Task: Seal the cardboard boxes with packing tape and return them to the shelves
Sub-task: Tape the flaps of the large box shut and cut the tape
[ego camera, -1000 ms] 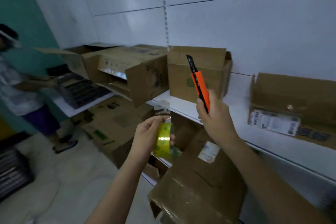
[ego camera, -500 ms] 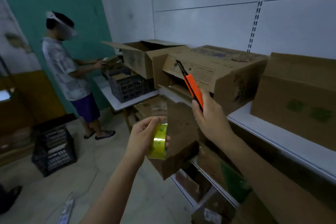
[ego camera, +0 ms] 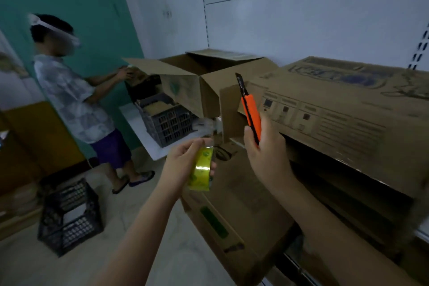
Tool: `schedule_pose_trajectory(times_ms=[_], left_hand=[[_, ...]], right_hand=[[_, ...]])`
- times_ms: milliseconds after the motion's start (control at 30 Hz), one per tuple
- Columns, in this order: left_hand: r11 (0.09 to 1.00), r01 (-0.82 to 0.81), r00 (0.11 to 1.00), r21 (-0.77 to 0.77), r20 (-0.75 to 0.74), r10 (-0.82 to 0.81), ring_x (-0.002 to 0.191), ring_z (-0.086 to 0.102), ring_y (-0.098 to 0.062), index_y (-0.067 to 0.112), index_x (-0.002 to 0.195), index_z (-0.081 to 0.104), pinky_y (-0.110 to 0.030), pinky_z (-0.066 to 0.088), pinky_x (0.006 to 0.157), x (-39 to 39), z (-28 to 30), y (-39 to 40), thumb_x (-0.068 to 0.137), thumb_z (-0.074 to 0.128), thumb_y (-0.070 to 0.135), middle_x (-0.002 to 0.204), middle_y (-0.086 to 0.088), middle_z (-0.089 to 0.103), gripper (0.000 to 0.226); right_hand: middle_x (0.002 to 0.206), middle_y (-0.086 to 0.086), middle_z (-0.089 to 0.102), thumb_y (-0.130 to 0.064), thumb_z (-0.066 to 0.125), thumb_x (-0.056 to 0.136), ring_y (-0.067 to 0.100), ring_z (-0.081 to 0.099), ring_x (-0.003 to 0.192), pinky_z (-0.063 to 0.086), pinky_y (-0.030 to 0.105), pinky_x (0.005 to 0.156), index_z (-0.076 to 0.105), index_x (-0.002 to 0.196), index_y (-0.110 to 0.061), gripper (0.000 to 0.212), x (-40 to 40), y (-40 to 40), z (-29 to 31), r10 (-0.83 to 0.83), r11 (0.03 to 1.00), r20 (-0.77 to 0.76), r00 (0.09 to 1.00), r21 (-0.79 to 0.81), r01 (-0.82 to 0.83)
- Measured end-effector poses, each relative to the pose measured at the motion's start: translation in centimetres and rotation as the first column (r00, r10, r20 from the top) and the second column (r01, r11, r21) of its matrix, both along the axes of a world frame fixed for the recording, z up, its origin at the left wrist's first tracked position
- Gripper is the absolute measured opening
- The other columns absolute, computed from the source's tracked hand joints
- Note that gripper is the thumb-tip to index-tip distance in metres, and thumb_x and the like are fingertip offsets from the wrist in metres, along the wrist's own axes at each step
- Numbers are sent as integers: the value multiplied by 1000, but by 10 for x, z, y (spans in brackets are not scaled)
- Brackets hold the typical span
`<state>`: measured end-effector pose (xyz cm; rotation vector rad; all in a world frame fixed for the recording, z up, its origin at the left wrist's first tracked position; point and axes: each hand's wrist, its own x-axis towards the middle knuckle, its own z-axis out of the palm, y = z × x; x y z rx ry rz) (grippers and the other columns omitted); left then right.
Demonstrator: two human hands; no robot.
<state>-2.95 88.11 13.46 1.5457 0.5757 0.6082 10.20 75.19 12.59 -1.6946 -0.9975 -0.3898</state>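
So the view has been swung left along the shelves over the last second: the plain boxes seen earlier are gone from frame, and the big printed box (ego camera: pixel 343 109) on the shelf (ego camera: pixel 420 234) is now right alongside, with the open-flapped box (ego camera: pixel 197 76) beyond it. Nothing has been taped in that time, so it's probably just the next box being picked out. That open one looks like the obvious candidate, though that's only a guess.

The printed box is laid lengthwise along the shelf, its long axis running from near right to far left. A lower box (ego camera: pixel 234 211) is tilted out below it.

A second person (ego camera: pixel 74 100) is busy at a white worktop (ego camera: pixel 148 141) with a grey crate (ego camera: pixel 169 121) on it; a black crate (ego camera: pixel 69 216) is on the floor.

The hands' grips haven't changed. The orange box cutter (ego camera: pixel 250 111) is gripped in the right hand (ego camera: pixel 264 153), held nearly upright, tip pointing up and a bit left. The tape roll (ego camera: pixel 201 169) is pinched by the left hand (ego camera: pixel 183 165), held on edge in mid-air in front of the lower box, its hole facing sideways.
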Motion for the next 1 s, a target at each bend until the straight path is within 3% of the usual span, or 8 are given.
schedule_pose_trajectory(times_ms=[133,233,300,467,600,733,900,1000], left_hand=[[1000,1,1000,15,0,-1,59,66,-31,12,108,72,-39,58,61,20,2,77,104,49,27,74,-26,69,27],[1000,-6,1000,-1,-11,6,57,66,-31,11,110,71,-36,57,58,32,-3,132,104,48,26,73,-26,69,28],[1000,13,1000,-10,-8,-13,58,66,-32,10,111,71,-36,56,58,41,-5,168,105,48,26,73,-27,69,29],[997,78,997,25,29,-78,55,66,-28,9,106,72,-33,56,54,61,3,258,104,49,24,67,-20,69,28],[990,136,988,-35,80,-133,52,67,-19,7,104,71,-27,54,47,68,17,332,104,49,22,63,-7,71,27],[978,205,967,-36,163,-197,50,66,-16,5,99,70,-27,54,46,68,42,395,103,49,18,62,-4,70,25],[976,214,938,40,271,-217,50,65,-17,14,79,73,-29,55,48,86,81,456,100,53,12,61,-7,69,29],[941,309,904,140,263,-336,50,65,-17,9,88,72,-27,54,46,98,101,473,102,51,14,63,-8,70,26]], right_hand=[[81,-4,50,-28,45,104,11,54,68,48,24,59,49,117,-19,15,14,68,9,25,1000,-54,998,-2,-25],[81,7,53,-29,45,104,23,57,67,52,44,62,49,114,-20,14,22,115,11,53,999,-110,993,0,-53],[81,9,53,-28,46,104,25,58,67,52,48,61,49,111,-19,11,26,144,11,29,1000,-130,991,14,-27],[86,10,60,-32,47,103,23,63,74,55,44,68,50,109,-21,14,39,217,14,-165,985,-173,971,17,171],[84,20,60,-32,51,102,32,59,69,52,43,60,52,103,-17,15,42,275,18,-241,957,-294,925,85,276],[87,13,62,-35,55,99,26,62,74,56,43,67,50,97,-32,6,48,318,34,-382,884,-362,850,125,450],[91,4,73,-23,54,101,13,65,68,50,27,62,55,104,-24,3,75,345,66,-250,886,-481,840,237,399],[83,-2,72,-22,57,99,15,63,61,52,29,61,57,108,-18,9,87,354,75,-312,865,-446,839,231,445]])
